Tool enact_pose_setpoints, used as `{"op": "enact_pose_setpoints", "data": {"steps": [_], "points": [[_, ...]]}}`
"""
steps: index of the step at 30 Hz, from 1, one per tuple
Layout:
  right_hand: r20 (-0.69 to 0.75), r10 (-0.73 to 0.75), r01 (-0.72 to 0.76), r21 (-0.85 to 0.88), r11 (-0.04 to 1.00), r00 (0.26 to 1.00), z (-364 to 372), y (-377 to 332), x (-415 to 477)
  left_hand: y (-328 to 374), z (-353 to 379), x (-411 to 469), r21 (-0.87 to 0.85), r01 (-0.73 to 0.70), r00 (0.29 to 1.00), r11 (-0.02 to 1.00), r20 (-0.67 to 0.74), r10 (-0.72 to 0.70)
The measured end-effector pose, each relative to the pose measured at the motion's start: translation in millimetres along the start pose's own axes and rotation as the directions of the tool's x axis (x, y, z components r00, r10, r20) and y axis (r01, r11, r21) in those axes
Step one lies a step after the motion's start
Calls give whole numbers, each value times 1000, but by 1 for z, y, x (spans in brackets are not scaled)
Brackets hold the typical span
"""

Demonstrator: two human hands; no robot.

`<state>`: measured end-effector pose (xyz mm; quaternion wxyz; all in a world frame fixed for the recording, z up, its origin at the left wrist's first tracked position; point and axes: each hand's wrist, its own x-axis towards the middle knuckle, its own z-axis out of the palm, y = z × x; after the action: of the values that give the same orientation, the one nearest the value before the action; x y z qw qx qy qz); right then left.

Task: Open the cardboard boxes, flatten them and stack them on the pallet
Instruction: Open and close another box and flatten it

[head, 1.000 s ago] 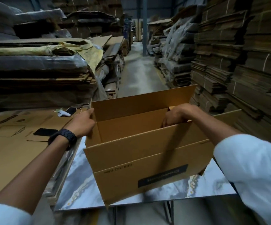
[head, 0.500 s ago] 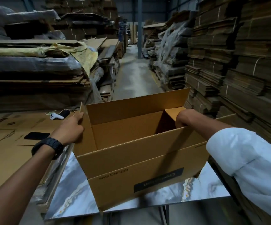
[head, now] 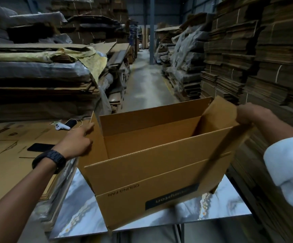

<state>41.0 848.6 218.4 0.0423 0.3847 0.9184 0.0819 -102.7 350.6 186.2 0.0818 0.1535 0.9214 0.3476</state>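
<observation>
Two hands: left hand (head: 75,144) pinches left flap (head: 94,146), right hand (head: 247,114) grips right flap (head: 217,116)
Brown corrugated cardboard box (head: 159,172): probably light, stiff, creasable, grab flap edges

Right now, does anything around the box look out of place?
Yes: a black phone and a white controller lie loose on the flattened cardboard stack at left, where sheets could bury them. The box itself looks undamaged.

The box (head: 159,165) before me is plain tan cardboard with a black label (head: 172,199) and dark lettering (head: 123,190). The counter (head: 79,216) is marbled grey-white with gold veins. My watch (head: 50,161) is black, my sleeve (head: 288,165) white.
</observation>
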Motion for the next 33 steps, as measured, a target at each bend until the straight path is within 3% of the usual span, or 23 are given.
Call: {"op": "enact_pose_setpoints", "data": {"steps": [3,6,7,9,11,13,15,17,20,23,26,29,33], "points": [[-45,9,-5,93,996,999,8,3,1,5,0,-3,-27,-16,1000,1000,2,16],[-231,43,16,250,968,972,10,-17,-3,9,7,-3,-96,-29,999,995,-18,28],[-354,41,76,309,948,934,12,-27,-13,11,10,-3,-127,-22,999,992,-27,19],[-619,37,300,432,851,784,21,-53,-52,12,15,0,-206,9,1000,978,-21,-14],[-757,132,517,552,654,640,42,-90,-115,9,16,0,-265,50,999,963,10,-49],[-736,196,625,661,415,648,80,-132,-179,2,15,2,-322,87,996,943,42,-77],[-650,151,597,750,286,744,126,-170,-223,-1,14,0,-392,105,993,914,92,-74],[-524,76,484,826,290,848,161,-196,-244,0,13,-4,-410,131,983,903,174,-63],[-409,-29,394,854,339,912,174,-216,-252,0,14,-9,-368,130,971,921,236,-43],[-400,-99,411,861,300,911,170,-229,-243,-6,11,-12,-385,74,969,920,244,24],[-409,-169,441,861,255,897,163,-242,-229,-4,5,-21,-447,93,932,890,354,81],[-405,-258,467,845,262,877,157,-255,-211,-4,6,-28,-464,54,910,884,387,148],[-411,-357,511,821,255,839,149,-274,-194,-3,7,-29,-305,-73,920,950,347,182]]}}
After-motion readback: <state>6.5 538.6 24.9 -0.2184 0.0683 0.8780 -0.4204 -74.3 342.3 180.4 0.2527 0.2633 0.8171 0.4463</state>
